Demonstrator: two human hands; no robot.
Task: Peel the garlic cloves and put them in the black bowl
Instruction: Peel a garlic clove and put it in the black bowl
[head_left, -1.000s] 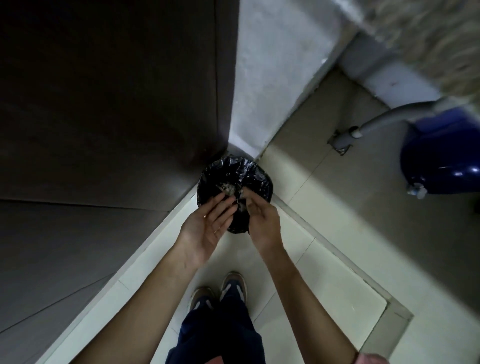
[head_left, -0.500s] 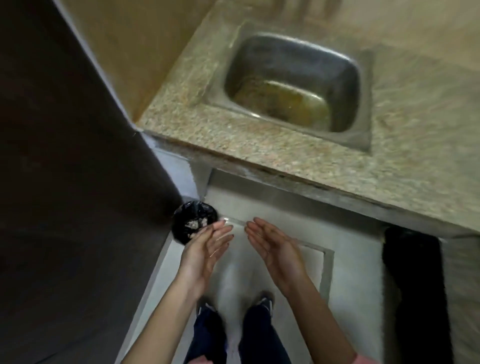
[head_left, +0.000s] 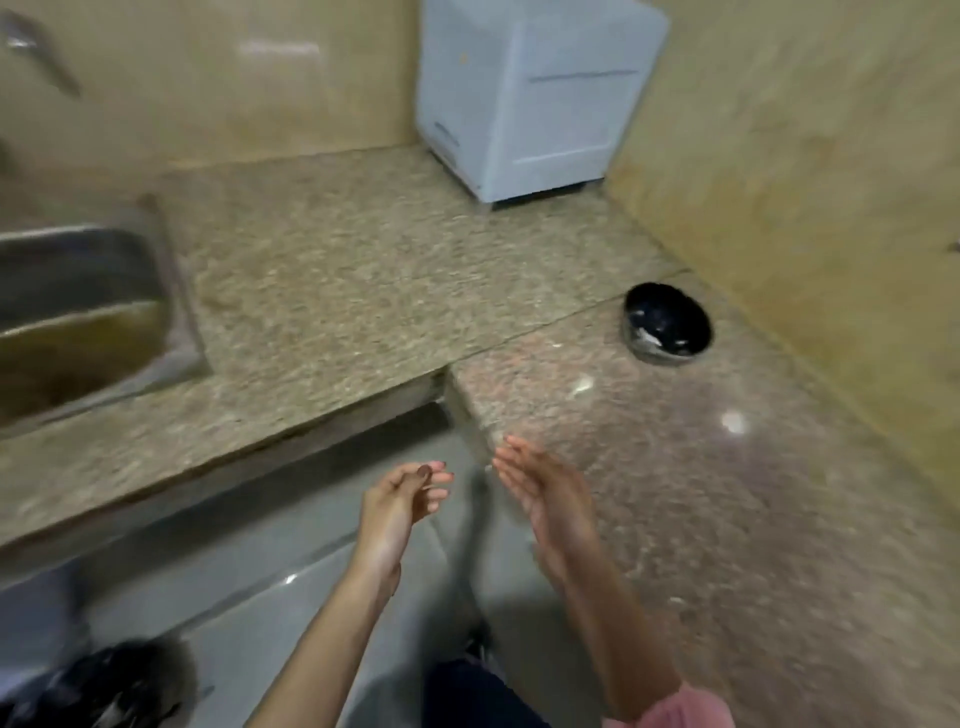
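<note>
The black bowl (head_left: 667, 328) stands on the granite countertop (head_left: 337, 291), close to the tiled side wall (head_left: 810, 182); pale pieces lie inside it, too blurred to identify. Two small pale fragments (head_left: 582, 385) lie on the countertop near the bowl, on the side toward the hands. The left hand (head_left: 402, 501) is held in the air well short of the bowl, fingers loosely curled and empty. The right hand (head_left: 550, 493) is held beside it, fingers straight, palm facing the left hand, holding nothing. A steel sink (head_left: 88, 312) sits far from the bowl. A white appliance (head_left: 530, 98) stands beyond the bowl in the corner.
</note>
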